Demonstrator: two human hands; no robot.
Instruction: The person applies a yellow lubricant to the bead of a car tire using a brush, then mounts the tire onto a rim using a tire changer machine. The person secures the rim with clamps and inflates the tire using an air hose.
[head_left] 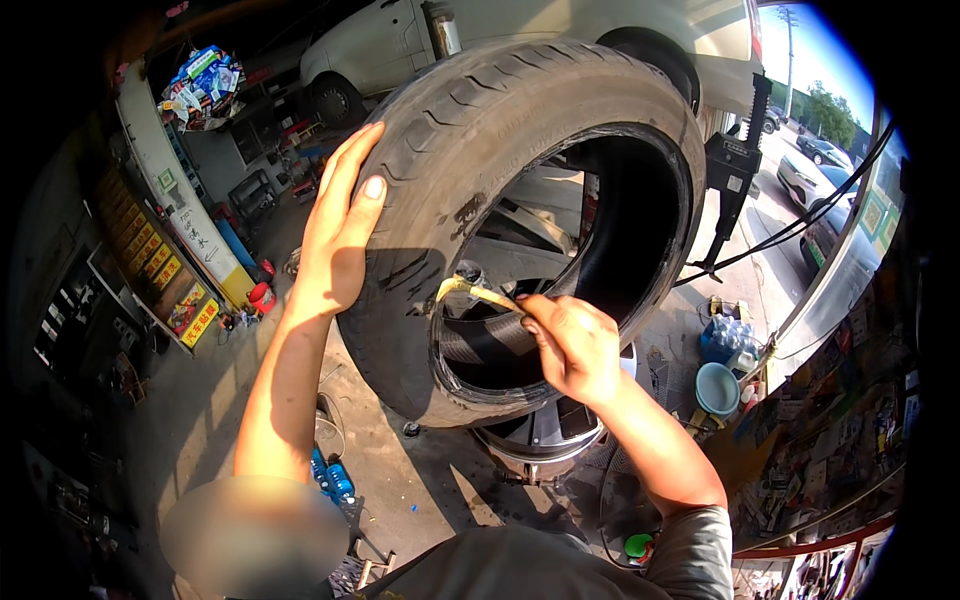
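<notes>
A black tyre (430, 190) without a rim in it stands tilted in front of me, over a round machine (535, 455) with a metal top. My left hand (342, 230) lies against the tread on its left side, fingers stretched out and thumb apart. My right hand (572, 345) is closed around the thin handle of a brush (487, 294). The brush's yellowish head touches the inner edge of the tyre at the lower left of its opening. A wet-looking dark patch (405, 290) shows on the sidewall beside it.
A pale car (370, 50) stands behind the tyre. A black upright post (735, 160) is to the right. Farther right are a light-blue basin (717, 388) and several bottles (728, 340). Blue bottles (335, 475) lie at the lower left, and a red bucket (262, 296) stands by the wall.
</notes>
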